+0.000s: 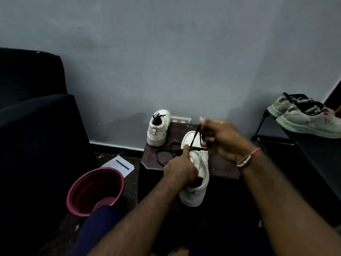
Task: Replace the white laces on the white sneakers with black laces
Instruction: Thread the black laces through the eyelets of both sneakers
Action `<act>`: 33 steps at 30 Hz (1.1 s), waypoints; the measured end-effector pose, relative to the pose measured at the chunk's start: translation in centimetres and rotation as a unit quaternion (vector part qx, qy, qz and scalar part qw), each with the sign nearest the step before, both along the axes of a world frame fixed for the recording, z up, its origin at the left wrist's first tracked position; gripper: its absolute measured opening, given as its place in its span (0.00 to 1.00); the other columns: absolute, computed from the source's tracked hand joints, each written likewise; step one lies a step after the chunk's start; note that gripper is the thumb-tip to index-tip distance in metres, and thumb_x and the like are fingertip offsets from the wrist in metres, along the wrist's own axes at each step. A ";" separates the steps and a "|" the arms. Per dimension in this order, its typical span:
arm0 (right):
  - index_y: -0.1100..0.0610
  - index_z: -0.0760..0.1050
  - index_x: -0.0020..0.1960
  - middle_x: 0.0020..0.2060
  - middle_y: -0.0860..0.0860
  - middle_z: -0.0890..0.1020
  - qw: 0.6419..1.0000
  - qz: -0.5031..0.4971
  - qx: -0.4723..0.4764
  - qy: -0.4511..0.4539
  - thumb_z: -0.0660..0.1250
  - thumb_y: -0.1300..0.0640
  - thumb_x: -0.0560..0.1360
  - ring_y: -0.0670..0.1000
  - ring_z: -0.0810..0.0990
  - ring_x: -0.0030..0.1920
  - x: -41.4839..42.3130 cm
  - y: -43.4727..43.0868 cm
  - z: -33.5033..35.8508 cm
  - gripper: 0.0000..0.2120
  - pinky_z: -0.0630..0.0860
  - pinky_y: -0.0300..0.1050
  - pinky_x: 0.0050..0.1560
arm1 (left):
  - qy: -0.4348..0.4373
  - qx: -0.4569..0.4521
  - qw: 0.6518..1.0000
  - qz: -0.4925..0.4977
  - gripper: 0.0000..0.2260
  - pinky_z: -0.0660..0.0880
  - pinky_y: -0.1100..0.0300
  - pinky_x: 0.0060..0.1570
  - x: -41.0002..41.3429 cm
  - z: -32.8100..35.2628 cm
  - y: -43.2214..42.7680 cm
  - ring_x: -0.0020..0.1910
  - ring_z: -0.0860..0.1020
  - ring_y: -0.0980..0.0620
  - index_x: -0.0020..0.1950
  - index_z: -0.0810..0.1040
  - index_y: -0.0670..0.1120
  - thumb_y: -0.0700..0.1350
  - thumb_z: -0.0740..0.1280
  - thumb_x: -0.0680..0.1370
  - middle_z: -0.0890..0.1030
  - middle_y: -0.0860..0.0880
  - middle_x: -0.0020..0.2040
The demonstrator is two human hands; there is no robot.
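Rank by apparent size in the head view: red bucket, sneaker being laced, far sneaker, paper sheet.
1. red bucket
2. sneaker being laced, which is nearer the camera than its mate, so the gap between them is only apparent
3. far sneaker
4. paper sheet, partly hidden behind the bucket

The left hand gripped a white sneaker on the bench. The right hand pinched its black lace.

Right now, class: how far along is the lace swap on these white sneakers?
Done: no white lace shows on either shoe. In hand: the right hand pinches a black lace taut from the near sneaker, steadied by the left hand. Left: finishing it, then probably the far sneaker, whose front is hidden.
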State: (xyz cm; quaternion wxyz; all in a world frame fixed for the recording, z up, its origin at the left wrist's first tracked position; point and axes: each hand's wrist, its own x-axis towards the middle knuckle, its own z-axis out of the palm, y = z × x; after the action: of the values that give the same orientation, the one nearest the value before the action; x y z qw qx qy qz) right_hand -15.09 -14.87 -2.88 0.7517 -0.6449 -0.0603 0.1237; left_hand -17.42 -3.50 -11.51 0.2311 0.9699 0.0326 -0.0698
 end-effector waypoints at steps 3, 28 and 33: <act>0.55 0.68 0.37 0.21 0.45 0.66 0.965 -0.075 0.249 -0.024 0.61 0.53 0.80 0.43 0.64 0.22 0.5 -0.1 3.9 0.14 0.74 0.39 0.33 | 0.007 0.005 1.000 -0.002 0.34 0.69 0.48 0.58 -0.1 0.1 0.1 0.62 0.74 0.38 0.79 0.42 0.53 0.46 0.56 0.77 0.75 0.40 0.64; 0.56 0.69 0.35 0.19 0.46 0.64 0.976 -0.162 0.141 0.045 0.63 0.51 0.80 0.44 0.61 0.19 2.1 -0.1 -0.1 0.17 0.69 0.39 0.28 | 0.007 -0.006 1.000 0.006 0.33 0.68 0.47 0.61 -0.3 0.4 0.1 0.63 0.73 0.38 0.79 0.44 0.53 0.45 0.56 0.76 0.74 0.40 0.65; 0.56 0.68 0.35 0.19 0.46 0.63 0.956 -0.222 0.190 0.026 0.63 0.51 0.80 0.43 0.60 0.18 2.4 0.4 0.9 0.17 0.69 0.36 0.25 | 0.008 -0.002 1.000 0.004 0.33 0.68 0.47 0.60 -0.3 0.2 0.2 0.63 0.73 0.37 0.78 0.44 0.50 0.44 0.56 0.76 0.74 0.39 0.65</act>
State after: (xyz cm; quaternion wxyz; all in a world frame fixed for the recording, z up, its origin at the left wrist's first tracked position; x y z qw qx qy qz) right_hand -12.73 -14.47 -2.00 0.8704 -0.4837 0.0812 -0.0432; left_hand -17.74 -3.26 -11.27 0.2328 0.9688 0.0378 -0.0766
